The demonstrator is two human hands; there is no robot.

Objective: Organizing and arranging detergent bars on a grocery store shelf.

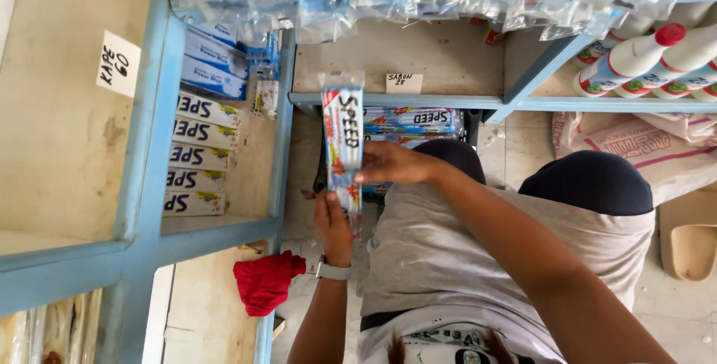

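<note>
Both hands grip one long soap bar pack (343, 147): left hand (334, 222) closed on its near end, right hand (390, 164) pinching mid-length; long axis points toward the shelf edge (388, 100).

Grey t-shirt with printed chest, dark shorts, bare arms, light grey wristwatch (332, 269) on left wrist.

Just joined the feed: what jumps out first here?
Centre frame, both hands hold a long soap pack upright: left hand at its lower end, right hand at its side. Matching packs fill the blue shelf at left; a red cloth hangs below.
</note>
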